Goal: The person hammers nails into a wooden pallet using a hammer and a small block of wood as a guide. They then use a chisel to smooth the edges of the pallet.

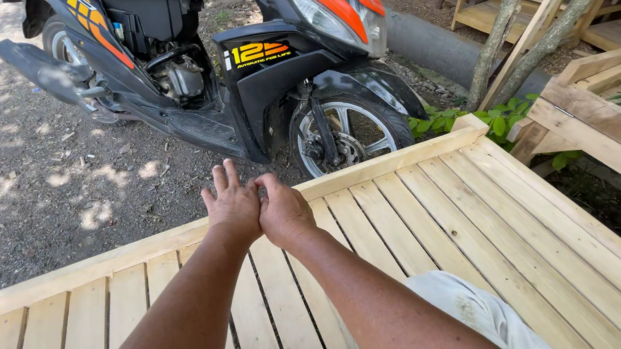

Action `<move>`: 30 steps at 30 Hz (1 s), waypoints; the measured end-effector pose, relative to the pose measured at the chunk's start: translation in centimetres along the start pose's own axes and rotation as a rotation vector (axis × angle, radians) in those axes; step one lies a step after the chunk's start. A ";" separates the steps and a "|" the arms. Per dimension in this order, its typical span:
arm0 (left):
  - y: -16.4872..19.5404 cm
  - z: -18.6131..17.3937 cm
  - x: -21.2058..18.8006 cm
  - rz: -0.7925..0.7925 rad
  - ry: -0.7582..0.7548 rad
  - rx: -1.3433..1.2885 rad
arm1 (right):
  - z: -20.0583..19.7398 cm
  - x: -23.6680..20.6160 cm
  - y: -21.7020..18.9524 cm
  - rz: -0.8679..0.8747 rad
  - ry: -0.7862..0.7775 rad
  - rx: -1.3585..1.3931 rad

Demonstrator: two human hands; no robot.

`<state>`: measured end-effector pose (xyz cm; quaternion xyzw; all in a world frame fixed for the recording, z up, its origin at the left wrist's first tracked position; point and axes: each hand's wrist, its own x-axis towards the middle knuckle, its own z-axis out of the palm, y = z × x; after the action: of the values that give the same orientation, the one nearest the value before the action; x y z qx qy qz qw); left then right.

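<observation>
A pale slatted wooden platform of unfinished planks fills the lower frame, bordered by a raised edge rail. Beyond that rail, a black scooter with orange panels stands on grey gravel ground, its front wheel close to the platform edge. To the right, stacked bare-wood furniture frames stand behind two thin tree trunks. Both forearms extend over the slats. The left hand is open, fingers spread and raised. The right hand is loosely curled, its fingertips touching the left hand's thumb side. Neither hand holds an object; both hover just above the slats near the rail.
</observation>
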<state>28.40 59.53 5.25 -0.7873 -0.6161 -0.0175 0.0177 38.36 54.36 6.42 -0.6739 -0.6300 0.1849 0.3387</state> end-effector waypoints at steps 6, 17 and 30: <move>2.4 -1.7 -1.0 -0.002 0.034 -0.071 | -3.2 0.1 1.1 0.098 -0.110 -0.101; 13.0 -5.2 -1.4 0.118 0.105 -0.252 | -12.5 -0.4 6.9 -0.006 0.107 -0.160; 15.2 -5.9 -0.4 0.127 0.060 -0.179 | -14.3 1.0 7.4 0.066 0.083 -0.200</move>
<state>43.03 55.19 11.01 -0.8222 -0.5602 -0.0951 -0.0333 53.48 52.33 11.54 -0.7320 -0.6080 0.1039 0.2893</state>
